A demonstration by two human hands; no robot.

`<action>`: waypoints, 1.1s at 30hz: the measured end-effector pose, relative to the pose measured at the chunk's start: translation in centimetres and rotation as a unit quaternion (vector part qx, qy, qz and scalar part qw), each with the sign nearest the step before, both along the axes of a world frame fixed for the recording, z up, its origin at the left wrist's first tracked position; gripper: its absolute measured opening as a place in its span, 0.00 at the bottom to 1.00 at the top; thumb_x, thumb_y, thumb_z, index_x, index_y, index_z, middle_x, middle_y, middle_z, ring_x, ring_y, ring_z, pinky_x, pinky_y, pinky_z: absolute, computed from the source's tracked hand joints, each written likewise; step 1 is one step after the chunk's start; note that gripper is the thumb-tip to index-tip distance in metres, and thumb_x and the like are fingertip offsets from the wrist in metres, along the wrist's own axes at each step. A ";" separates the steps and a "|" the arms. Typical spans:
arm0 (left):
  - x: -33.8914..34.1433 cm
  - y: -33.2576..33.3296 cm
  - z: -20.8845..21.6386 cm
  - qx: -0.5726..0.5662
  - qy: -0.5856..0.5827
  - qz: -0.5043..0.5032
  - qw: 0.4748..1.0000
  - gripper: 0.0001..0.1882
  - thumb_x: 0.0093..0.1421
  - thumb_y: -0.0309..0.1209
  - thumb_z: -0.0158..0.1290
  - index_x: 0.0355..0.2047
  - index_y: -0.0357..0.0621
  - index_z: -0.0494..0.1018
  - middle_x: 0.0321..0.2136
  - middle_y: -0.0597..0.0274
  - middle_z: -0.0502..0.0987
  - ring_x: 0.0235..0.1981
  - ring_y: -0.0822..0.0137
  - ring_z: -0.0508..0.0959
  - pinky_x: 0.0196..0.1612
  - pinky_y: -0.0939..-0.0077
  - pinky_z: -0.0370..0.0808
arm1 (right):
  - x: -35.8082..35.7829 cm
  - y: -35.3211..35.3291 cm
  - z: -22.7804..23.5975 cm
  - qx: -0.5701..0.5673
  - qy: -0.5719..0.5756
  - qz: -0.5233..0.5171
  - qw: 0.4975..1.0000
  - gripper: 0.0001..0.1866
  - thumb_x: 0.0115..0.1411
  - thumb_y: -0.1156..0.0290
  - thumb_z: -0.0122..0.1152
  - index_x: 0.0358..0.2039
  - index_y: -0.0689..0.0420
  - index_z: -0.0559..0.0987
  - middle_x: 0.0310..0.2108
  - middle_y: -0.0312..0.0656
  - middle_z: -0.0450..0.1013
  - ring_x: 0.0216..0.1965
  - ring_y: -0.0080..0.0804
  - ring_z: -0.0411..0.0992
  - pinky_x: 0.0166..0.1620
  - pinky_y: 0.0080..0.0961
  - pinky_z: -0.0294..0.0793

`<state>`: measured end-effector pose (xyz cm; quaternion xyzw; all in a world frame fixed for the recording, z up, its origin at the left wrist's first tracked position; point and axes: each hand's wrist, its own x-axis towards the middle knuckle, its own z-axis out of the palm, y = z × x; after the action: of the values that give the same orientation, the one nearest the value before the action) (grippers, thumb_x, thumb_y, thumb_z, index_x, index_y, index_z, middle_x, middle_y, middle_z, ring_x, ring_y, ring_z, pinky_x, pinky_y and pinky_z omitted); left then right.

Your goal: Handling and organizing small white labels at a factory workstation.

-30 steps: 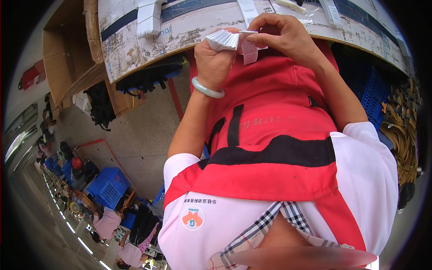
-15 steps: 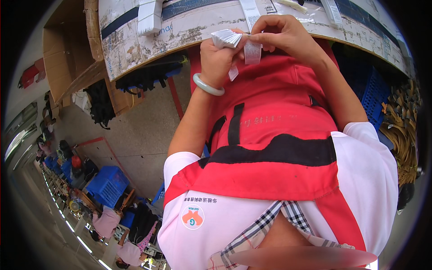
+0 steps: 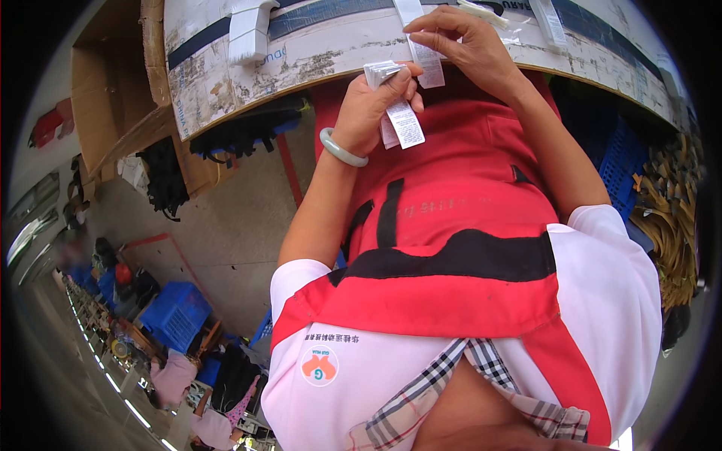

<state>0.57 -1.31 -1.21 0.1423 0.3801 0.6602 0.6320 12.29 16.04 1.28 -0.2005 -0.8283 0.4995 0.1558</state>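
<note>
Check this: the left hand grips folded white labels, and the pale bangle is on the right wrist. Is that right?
Not quite: the head view shows the pale bangle on the left wrist. The left hand does grip folded white labels.

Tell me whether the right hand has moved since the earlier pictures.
Yes: judged against the near edge of the worn table, the right hand has shifted forward, farther in past that edge.
</note>
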 end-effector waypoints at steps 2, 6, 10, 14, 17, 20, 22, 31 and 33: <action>0.4 0.2 0.1 0.000 0.010 0.014 1.000 0.14 0.65 0.35 0.54 0.42 0.34 0.73 0.25 0.65 0.72 0.27 0.69 0.78 0.31 0.79 0.76 | -1.1 1.6 -1.0 0.247 -0.057 -0.059 0.966 0.11 0.61 0.68 0.62 0.41 0.61 0.81 0.36 0.36 0.75 0.34 0.22 0.72 0.41 0.19 0.72; -0.2 0.4 -0.2 -0.011 0.026 0.019 0.999 0.12 0.63 0.32 0.56 0.41 0.36 0.74 0.27 0.65 0.73 0.27 0.71 0.77 0.30 0.78 0.75 | -1.5 2.1 -2.2 0.229 0.079 -0.057 0.969 0.06 0.56 0.69 0.67 0.33 0.56 0.82 0.31 0.40 0.73 0.31 0.31 0.73 0.34 0.26 0.72; -0.2 0.8 0.3 -0.090 0.243 0.126 0.958 0.11 0.57 0.26 0.62 0.40 0.37 0.76 0.30 0.64 0.77 0.28 0.74 0.76 0.33 0.79 0.75 | -1.2 1.0 -1.2 0.153 0.061 -0.059 0.985 0.05 0.55 0.70 0.66 0.33 0.56 0.82 0.31 0.42 0.73 0.32 0.36 0.74 0.34 0.28 0.73; -1.0 2.2 0.7 0.052 0.442 0.238 0.863 0.08 0.55 0.22 0.61 0.36 0.36 0.78 0.25 0.65 0.79 0.29 0.76 0.77 0.36 0.82 0.74 | -1.3 0.4 -1.1 0.067 0.328 0.081 0.939 0.05 0.54 0.72 0.66 0.32 0.56 0.82 0.31 0.44 0.73 0.32 0.39 0.74 0.34 0.28 0.73; -1.4 1.7 0.9 0.065 0.452 0.196 0.868 0.07 0.57 0.19 0.59 0.37 0.37 0.80 0.27 0.69 0.78 0.25 0.82 0.73 0.28 0.89 0.70 | -0.2 -0.4 0.6 -0.010 0.102 0.070 0.992 0.10 0.62 0.69 0.61 0.40 0.61 0.81 0.35 0.36 0.76 0.34 0.22 0.73 0.39 0.20 0.73; -1.0 1.2 1.7 0.027 0.396 0.185 0.899 0.08 0.56 0.18 0.58 0.38 0.37 0.80 0.26 0.67 0.78 0.23 0.82 0.73 0.24 0.87 0.69 | 0.5 -1.2 1.6 -0.032 0.059 0.039 0.997 0.10 0.61 0.70 0.62 0.40 0.61 0.80 0.36 0.37 0.77 0.36 0.22 0.74 0.42 0.20 0.74; -0.9 1.3 1.7 0.022 0.383 0.181 0.906 0.09 0.56 0.20 0.59 0.38 0.37 0.80 0.24 0.67 0.78 0.21 0.81 0.73 0.22 0.87 0.68 | 0.8 -1.4 1.5 -0.028 0.055 0.020 0.998 0.10 0.61 0.70 0.63 0.40 0.61 0.80 0.36 0.36 0.76 0.37 0.21 0.74 0.44 0.19 0.75; -0.6 0.7 2.0 0.003 0.325 0.165 0.931 0.09 0.57 0.24 0.62 0.38 0.36 0.79 0.21 0.66 0.77 0.19 0.79 0.73 0.20 0.87 0.66 | 1.1 -1.5 1.8 -0.044 0.008 0.039 0.998 0.10 0.62 0.69 0.62 0.40 0.61 0.80 0.34 0.33 0.76 0.35 0.17 0.72 0.41 0.15 0.74; -0.5 0.6 1.8 0.009 0.327 0.168 0.930 0.09 0.57 0.24 0.62 0.38 0.36 0.79 0.20 0.66 0.77 0.19 0.79 0.73 0.20 0.87 0.66 | 1.1 -1.6 1.8 -0.096 0.003 0.037 0.995 0.10 0.62 0.69 0.61 0.40 0.61 0.81 0.33 0.32 0.75 0.34 0.15 0.70 0.39 0.14 0.73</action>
<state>0.03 -0.76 0.61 0.2901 0.5779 0.6770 0.3515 13.42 14.42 3.04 -0.1826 -0.7831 0.5822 0.1198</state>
